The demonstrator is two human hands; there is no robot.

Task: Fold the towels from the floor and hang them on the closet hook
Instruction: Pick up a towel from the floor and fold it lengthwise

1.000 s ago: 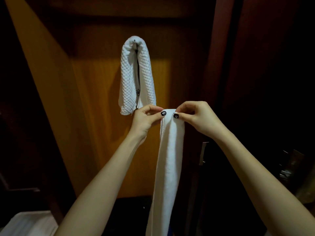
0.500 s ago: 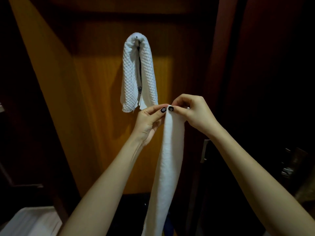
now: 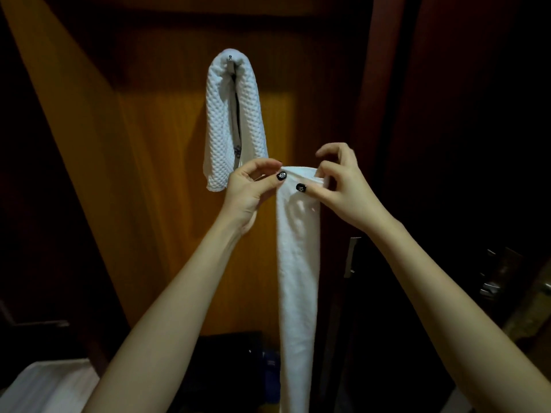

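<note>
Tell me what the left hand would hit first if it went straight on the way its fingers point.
The left hand points rightward and pinches the top edge of the smooth towel, so it meets that at once. Past it, the right hand, which grips the same edge, is probably next, though depth is unclear.

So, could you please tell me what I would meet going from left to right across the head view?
white cloth → waffle towel → plain towel → right hand → metal fitting. The left hand overlaps the waffle towel, so I left it out.
</note>
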